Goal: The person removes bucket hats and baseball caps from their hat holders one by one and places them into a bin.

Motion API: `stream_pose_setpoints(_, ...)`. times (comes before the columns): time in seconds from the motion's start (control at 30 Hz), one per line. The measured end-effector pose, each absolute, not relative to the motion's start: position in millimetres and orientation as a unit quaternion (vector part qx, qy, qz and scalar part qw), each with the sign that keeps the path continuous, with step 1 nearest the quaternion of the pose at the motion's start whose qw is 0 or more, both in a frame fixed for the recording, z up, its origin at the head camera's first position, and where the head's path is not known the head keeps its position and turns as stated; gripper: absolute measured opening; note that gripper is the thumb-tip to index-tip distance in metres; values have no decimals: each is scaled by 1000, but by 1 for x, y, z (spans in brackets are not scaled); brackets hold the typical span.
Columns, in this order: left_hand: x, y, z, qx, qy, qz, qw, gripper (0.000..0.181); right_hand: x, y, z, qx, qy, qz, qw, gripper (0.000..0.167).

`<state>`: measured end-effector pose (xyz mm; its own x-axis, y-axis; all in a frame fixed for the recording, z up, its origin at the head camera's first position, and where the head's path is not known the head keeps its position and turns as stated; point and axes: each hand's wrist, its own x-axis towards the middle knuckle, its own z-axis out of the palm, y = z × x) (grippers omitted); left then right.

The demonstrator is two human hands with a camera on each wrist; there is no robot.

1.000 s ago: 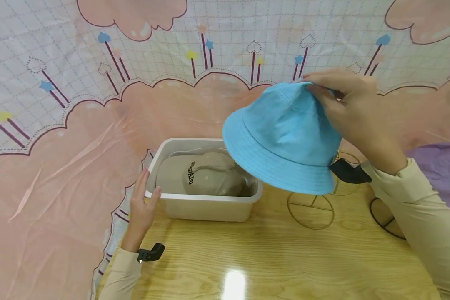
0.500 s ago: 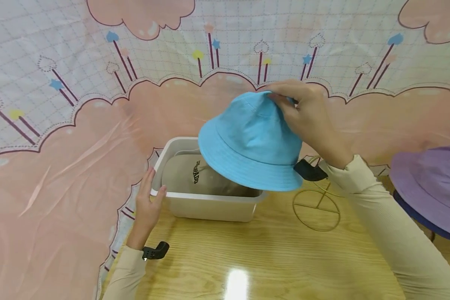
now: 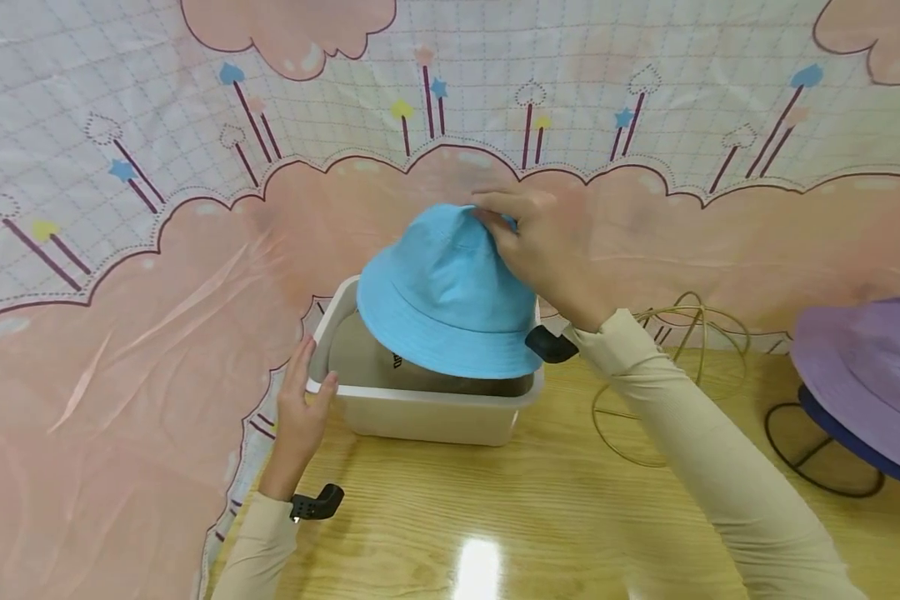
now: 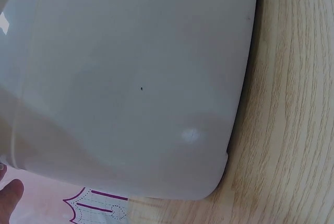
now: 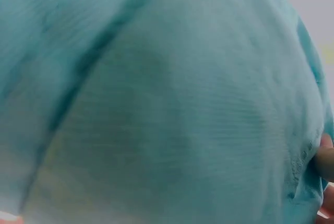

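A light blue bucket hat (image 3: 450,292) hangs over the white plastic bin (image 3: 435,417), its crown pinched at the top by my right hand (image 3: 536,250). Inside the bin lies a beige cap (image 3: 356,354) with dark lettering, mostly hidden under the blue hat. My left hand (image 3: 303,421) rests against the bin's left end, fingers straight along the rim and side. The bin's smooth wall (image 4: 141,78) fills much of the left wrist view, with fingertips (image 4: 10,195) at the lower left corner. Blue cloth (image 5: 182,104) covers most of the right wrist view.
Gold wire stands (image 3: 693,321) are on the wooden table (image 3: 555,517) right of the bin, partly behind my right forearm. Farther right, a purple bucket hat (image 3: 870,367) sits above a dark blue one (image 3: 862,442) and a black wire base (image 3: 817,479). A patterned cloth hangs behind.
My right hand has carried the blue hat left and slightly down, from beside the bin to over it. My left hand stays at the bin's left end.
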<state>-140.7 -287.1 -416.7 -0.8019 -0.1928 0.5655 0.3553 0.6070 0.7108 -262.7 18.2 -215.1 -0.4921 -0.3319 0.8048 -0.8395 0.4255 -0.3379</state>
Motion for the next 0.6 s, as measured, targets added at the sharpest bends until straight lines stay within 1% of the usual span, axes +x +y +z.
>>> stream_pose_setpoints(0.07,-141,-287,-417,-52,-840,-441,313,59,-264,11,-222,386,-780,390,301,16)
stream_pose_setpoints(0.17,-142,-286,-416,-59,-838,-440,317,58,-265,5,-234,390,-786,396,271,16)
stream_pose_setpoints(0.27,-144,-284,-415,-65,-838,-440,315,58,-266,3,-243,388,-791,396,258,16)
stream_pose_setpoints(0.37,-144,-284,-415,-66,-839,-439,313,58,-265,0,-249,392,-787,399,259,16)
stream_pose_setpoints(0.6,-142,-287,-417,-53,-841,-435,318,58,-267,-22,-251,435,-752,399,292,15)
